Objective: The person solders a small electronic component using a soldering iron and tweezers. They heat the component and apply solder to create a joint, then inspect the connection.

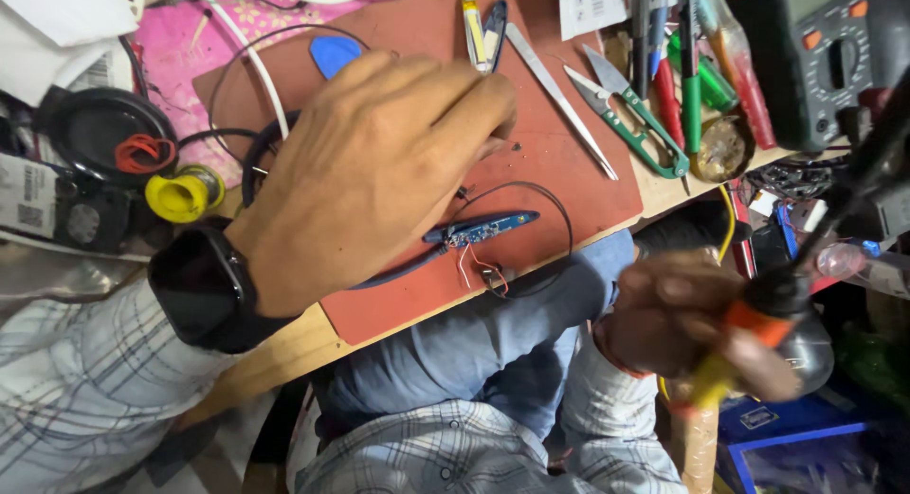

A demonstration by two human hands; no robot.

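Far left, a white label with a black code (21, 195) sits on a dark box at the table (284, 347) edge, and just right of it a yellow solder spool (183, 192) lies beside a coil of red wire (142, 154) in a black round lid. Above them, a pink patterned sheet (180, 44) runs under a white cable (251, 63).

Now the left hand (374, 172), smartwatch (202, 287) on the wrist, spreads over the red work mat (559, 186), fingers curled down with the tips pressed to the mat; what it pins there, if anything, I cannot tell. A blue pick (334, 51) peeks out just above its knuckles.

Just below and right of that hand lies the narrow blue circuit board (481, 229), flat on the mat, close to the fingertips but not under them, thin black wire looping round it and red and white leads trailing off below.

Further right: steel tweezers (559, 96), green-handled snips (635, 119), then a white rectangular barcode label (590, 6) at the top edge, pens, and a dark multimeter (815, 58).

Lower right, off the table over the lap, the right hand (682, 314) is blurred, closed around a soldering iron (758, 333) with an orange and yellow handle, well apart from the board.
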